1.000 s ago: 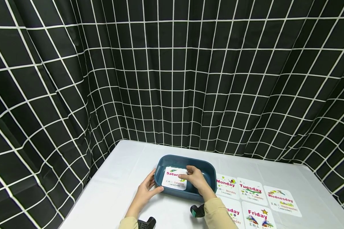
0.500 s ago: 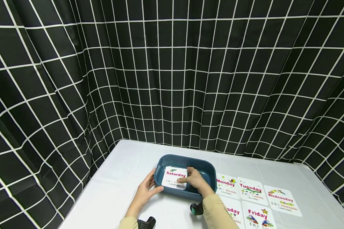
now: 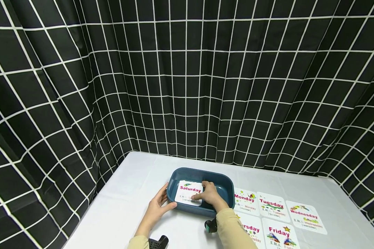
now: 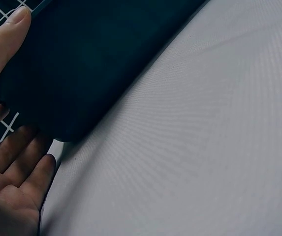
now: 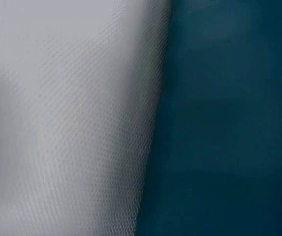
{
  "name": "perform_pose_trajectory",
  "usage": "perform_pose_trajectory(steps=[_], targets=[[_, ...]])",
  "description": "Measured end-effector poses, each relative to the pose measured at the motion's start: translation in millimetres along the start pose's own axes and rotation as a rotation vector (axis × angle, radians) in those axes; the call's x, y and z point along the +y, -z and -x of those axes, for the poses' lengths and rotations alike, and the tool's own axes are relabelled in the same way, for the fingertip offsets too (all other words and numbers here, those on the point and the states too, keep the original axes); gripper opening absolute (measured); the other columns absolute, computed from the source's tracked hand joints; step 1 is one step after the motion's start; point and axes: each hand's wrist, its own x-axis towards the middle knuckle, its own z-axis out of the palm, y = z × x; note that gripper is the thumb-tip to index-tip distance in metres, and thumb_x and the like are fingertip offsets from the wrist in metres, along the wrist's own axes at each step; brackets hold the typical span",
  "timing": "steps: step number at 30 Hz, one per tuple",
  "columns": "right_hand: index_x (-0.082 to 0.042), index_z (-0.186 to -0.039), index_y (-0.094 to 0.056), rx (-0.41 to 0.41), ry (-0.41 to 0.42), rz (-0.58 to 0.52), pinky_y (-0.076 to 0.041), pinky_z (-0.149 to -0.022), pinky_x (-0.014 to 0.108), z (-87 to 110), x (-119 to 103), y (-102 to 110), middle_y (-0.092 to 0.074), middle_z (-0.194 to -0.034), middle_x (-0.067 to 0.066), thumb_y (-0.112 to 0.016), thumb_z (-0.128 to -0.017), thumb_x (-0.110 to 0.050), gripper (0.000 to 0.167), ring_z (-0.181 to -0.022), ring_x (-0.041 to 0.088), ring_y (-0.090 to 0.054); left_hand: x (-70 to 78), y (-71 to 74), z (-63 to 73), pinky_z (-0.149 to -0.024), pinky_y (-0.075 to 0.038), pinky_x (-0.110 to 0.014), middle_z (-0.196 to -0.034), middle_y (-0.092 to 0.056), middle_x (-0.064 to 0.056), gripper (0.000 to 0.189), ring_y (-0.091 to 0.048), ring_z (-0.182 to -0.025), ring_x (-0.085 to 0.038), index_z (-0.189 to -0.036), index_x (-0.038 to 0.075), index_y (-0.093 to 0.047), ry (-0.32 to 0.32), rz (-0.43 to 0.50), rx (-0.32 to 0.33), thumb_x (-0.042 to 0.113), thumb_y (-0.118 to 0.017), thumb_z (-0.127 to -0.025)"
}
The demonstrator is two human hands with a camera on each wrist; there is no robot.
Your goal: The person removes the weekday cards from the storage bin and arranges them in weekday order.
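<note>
A dark blue plastic tub point(image 3: 190, 208) stands on the white table. My left hand point(image 3: 156, 209) holds its left end, with the thumb along the near wall and the fingers round the corner. The left wrist view shows this thumb and fingers against the tub's dark wall point(image 4: 81, 64). Inside the tub lies a white card point(image 3: 184, 193) printed "Saturday". My right hand point(image 3: 212, 196) reaches in over the near rim and pinches this card's right side, thumb on its face and fingers at its far right edge. Only the tub's wall point(image 5: 224, 123) and tablecloth appear in the right wrist view.
Right of the tub lie the Monday card point(image 3: 245, 202), Tuesday card point(image 3: 273, 206) and Wednesday card point(image 3: 306, 217). A partly covered card ending in "ursday" point(image 3: 252, 229) and the Friday card point(image 3: 279, 232) form a nearer row. A black gridded curtain point(image 3: 187, 86) surrounds the table.
My right thumb has slid slightly down and left across the Saturday card, and the right forearm has shifted a little left. My left hand keeps its hold on the tub.
</note>
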Motion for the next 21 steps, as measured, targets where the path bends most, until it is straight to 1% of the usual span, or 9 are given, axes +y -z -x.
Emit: perform_pose_trajectory(steps=[6, 14, 21], targets=[[0.013, -0.123, -0.048, 0.004, 0.011, 0.062, -0.039, -0.096, 0.052, -2.1, 2.1, -2.0, -0.045, -0.113, 0.024, -0.087, -0.06, -0.015, 0.079, -0.106, 0.038, -0.042, -1.4, -1.1, -0.5, -0.107, -0.029, -0.046, -0.135, -0.039, -0.029, 0.084, -0.036, -0.126, -0.04, -0.144, 0.001, -0.027, 0.001, -0.008, 0.003, 0.013, -0.076, -0.077], [0.012, -0.125, -0.048, -0.004, 0.011, 0.122, -0.038, -0.095, 0.052, 0.3, -2.0, -2.7, -0.044, -0.111, 0.022, -0.088, -0.059, -0.015, 0.082, -0.106, 0.039, -0.04, -0.9, -0.4, 0.6, -0.107, -0.029, -0.045, -0.135, -0.04, -0.029, 0.084, -0.036, -0.126, -0.04, -0.144, 0.001, -0.027, -0.001, -0.009, 0.007, 0.013, -0.076, -0.077], [0.012, -0.127, -0.046, -0.012, 0.003, 0.135, -0.04, -0.094, 0.052, 2.9, -3.9, -2.0, -0.043, -0.111, 0.022, -0.089, -0.058, -0.016, 0.085, -0.104, 0.037, -0.039, -1.5, -0.3, 0.5, -0.107, -0.029, -0.046, -0.135, -0.04, -0.029, 0.084, -0.036, -0.126, -0.04, -0.144, 0.001, -0.027, 0.0, -0.005, 0.009, 0.012, -0.076, -0.077]])
